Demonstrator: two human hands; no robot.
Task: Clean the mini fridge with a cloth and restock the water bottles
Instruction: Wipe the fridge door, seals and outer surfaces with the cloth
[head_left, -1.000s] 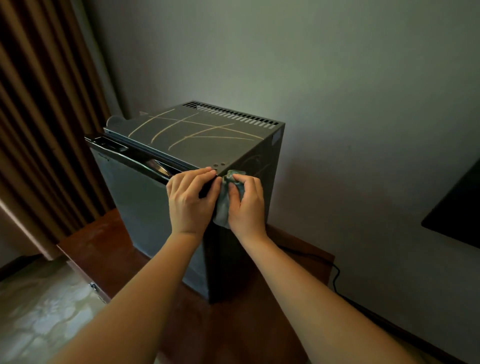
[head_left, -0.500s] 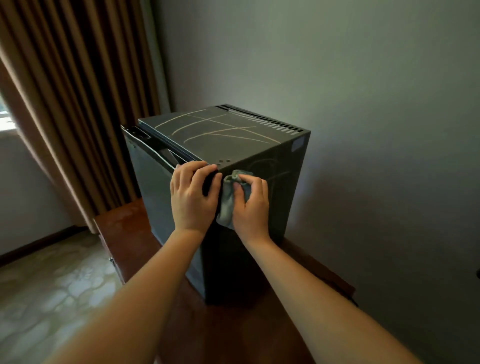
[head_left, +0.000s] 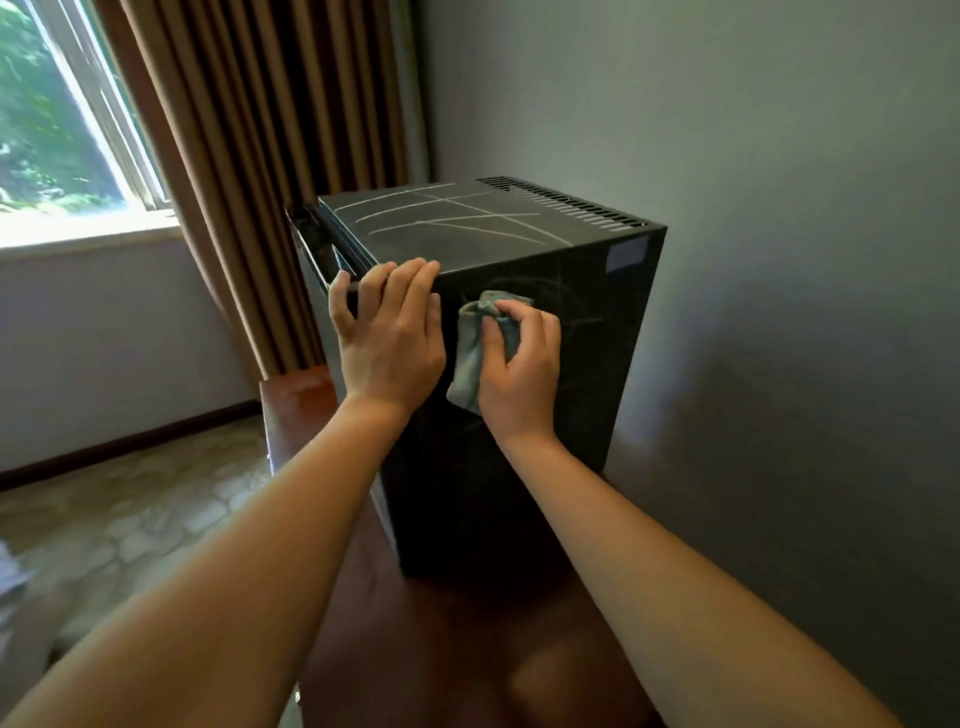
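A black mini fridge (head_left: 582, 332) stands on a reddish wooden cabinet (head_left: 447, 634), its top marked with pale scratch lines. My left hand (head_left: 389, 338) grips the fridge's near top corner, fingers hooked over the edge beside the slightly open door (head_left: 311, 249). My right hand (head_left: 519, 374) holds a bunched grey-green cloth (head_left: 470, 353) pressed against the fridge's dark side panel, just below the top edge. No water bottles are in view.
A grey wall (head_left: 779, 260) runs close along the fridge's right side. Brown curtains (head_left: 270, 156) hang behind the fridge, with a bright window (head_left: 62, 130) to the left. A patterned floor (head_left: 130, 519) lies lower left.
The view has swung left, bringing the window into sight. My right hand has slid the cloth rightward along the side panel, away from my left hand, which still holds the corner.
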